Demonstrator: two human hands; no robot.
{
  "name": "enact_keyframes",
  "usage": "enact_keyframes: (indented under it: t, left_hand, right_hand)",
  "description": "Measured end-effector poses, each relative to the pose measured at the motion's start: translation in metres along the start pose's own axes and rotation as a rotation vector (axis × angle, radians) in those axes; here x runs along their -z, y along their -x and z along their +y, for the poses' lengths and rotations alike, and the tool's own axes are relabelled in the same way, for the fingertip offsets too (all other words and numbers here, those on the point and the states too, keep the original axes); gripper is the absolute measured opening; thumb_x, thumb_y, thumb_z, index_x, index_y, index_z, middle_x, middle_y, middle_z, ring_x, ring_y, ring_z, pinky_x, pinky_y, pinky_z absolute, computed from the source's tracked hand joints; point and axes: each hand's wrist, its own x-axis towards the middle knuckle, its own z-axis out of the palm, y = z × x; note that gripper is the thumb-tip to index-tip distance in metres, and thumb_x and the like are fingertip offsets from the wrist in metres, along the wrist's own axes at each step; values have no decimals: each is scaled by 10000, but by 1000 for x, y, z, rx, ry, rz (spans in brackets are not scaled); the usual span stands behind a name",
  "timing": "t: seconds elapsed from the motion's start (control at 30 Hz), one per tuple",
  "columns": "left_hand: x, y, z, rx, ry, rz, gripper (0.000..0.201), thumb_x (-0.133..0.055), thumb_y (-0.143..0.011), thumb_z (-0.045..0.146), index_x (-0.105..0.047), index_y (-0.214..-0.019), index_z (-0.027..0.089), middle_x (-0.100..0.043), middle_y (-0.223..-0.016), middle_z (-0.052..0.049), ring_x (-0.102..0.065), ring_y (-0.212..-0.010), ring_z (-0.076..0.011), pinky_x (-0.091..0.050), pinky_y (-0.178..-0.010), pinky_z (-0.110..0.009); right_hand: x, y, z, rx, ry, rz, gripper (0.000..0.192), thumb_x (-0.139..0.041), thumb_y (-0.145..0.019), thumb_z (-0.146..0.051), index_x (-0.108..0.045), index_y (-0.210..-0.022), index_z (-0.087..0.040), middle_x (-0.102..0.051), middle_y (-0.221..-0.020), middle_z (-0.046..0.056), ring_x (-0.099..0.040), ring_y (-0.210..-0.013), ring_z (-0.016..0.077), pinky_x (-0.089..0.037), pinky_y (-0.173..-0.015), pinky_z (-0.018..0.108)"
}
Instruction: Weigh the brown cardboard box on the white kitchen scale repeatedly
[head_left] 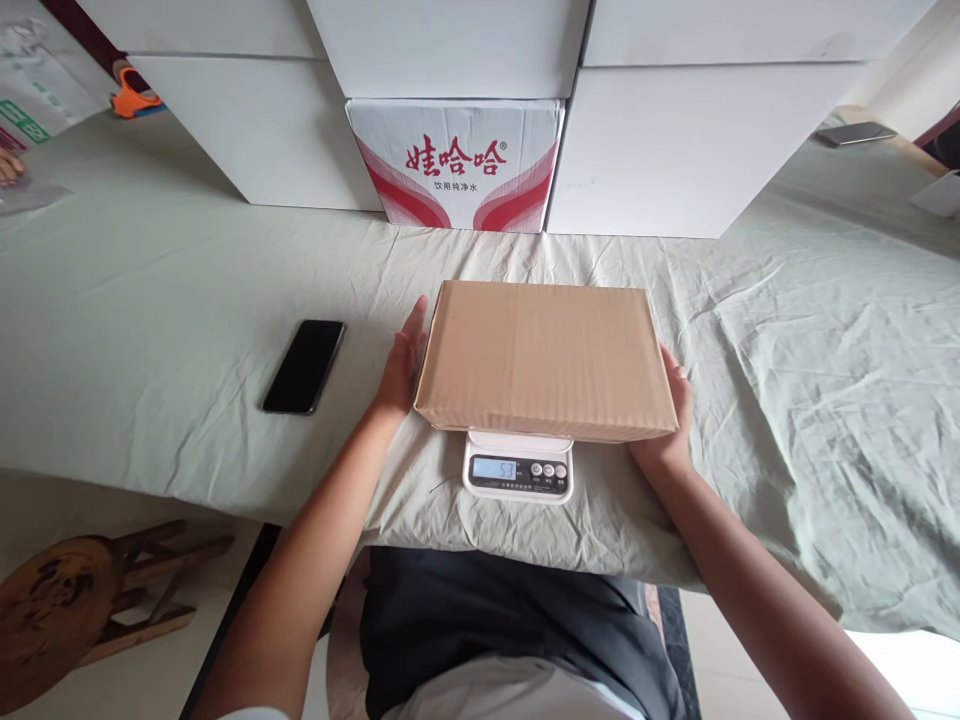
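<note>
Glossy black rectangular phone (304, 366) lies on wrinkled pale-green cloth (165, 300); bare cloth; left hand (403, 362), fingers extended, beside brown corrugated-cardboard box (547, 355) overhanging white plastic scale (517, 490); right hand (675, 420), finger spread untellable; open creased cloth.

A brown carton (547, 358) seemingly rests on the white scale (518, 470).

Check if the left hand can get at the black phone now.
Likely yes: only cloth lies between the left hand and the black phone, though that hand is beside the carton.
</note>
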Motion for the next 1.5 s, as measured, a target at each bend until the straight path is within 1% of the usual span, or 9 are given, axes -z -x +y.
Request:
enact_keyframes:
  t: [0.13,0.3,0.6,0.77,0.9,1.03,1.13,1.3,1.5]
  left_hand:
    - [2,1,-1,3,-10,-21,685,-354,-958,801,-502,-1514,429,-397,-1690,165,-264,-1633,-307,-307,-1328,-538]
    - [8,-1,-3,-56,-20,-37,630,-395,-923,827,-560,-1453,528,-366,-1700,192,-154,-1664,-261,-122,-1381,-493]
    - [9,-1,-4,-54,1,-29,666,-401,-925,824,-558,-1473,479,-355,-1712,166,-155,-1664,-268,-71,-1381,-473]
    - [14,-5,-5,-76,0,2,746,-417,-901,853,-560,-1489,416,-334,-1734,108,-138,-1666,-290,-130,-1368,-495]
    - [13,-1,10,-105,-13,39,716,-424,-899,854,-601,-1450,431,-387,-1711,101,-154,-1663,-269,-183,-1357,-478]
    - [5,20,34,-146,-34,95,723,-306,-960,818,-610,-1459,392,-439,-1689,49,-251,-1639,-253,-218,-1343,-457]
    - [-2,45,44,-110,-34,116,706,-243,-999,772,-609,-1465,387,-460,-1677,44,-286,-1629,-246,-234,-1342,-447]
    - [-15,83,44,-66,-39,104,723,-270,-989,775,-576,-1502,368,-444,-1686,43,-253,-1640,-271,-223,-1360,-458]
    - [-32,107,34,15,-61,50,771,-260,-991,775,-579,-1500,292,-551,-1611,-49,-279,-1630,-301,-251,-1348,-509]
  right_hand:
    - [-2,1,0,22,36,29,361,-606,-907,-573,-731,-1175,-367,-677,-1470,15,-465,-1511,391,-377,-1259,671]
    - [-4,1,1,46,43,57,473,-504,-933,-682,-723,-1181,-344,-696,-1437,36,-557,-1444,368,-427,-1226,671]
    - [-1,2,3,74,8,25,457,-489,-941,-661,-714,-1242,-401,-675,-1471,-8,-523,-1483,360,-394,-1260,643]
    - [2,0,5,67,-43,63,484,-515,-920,-625,-708,-1264,-346,-676,-1472,4,-495,-1512,345,-312,-1309,634]
    - [5,2,1,61,-68,50,453,-473,-948,-592,-701,-1271,-369,-628,-1535,-47,-446,-1557,315,-259,-1339,624]
    - [7,13,-18,24,-27,-22,450,-426,-978,-590,-719,-1264,-403,-633,-1535,-67,-426,-1572,308,-246,-1352,610]
    - [8,26,-36,-44,-24,-74,473,-375,-1013,-574,-719,-1286,-398,-632,-1538,-64,-400,-1590,297,-228,-1362,597]
    - [4,48,-47,-109,-62,-109,533,-307,-1029,-611,-641,-1399,-424,-532,-1626,-108,-266,-1649,289,-218,-1361,620]
    - [-10,53,-47,-181,-98,-199,606,-310,-1011,-673,-656,-1403,-366,-615,-1562,-55,-244,-1655,310,-257,-1363,578]
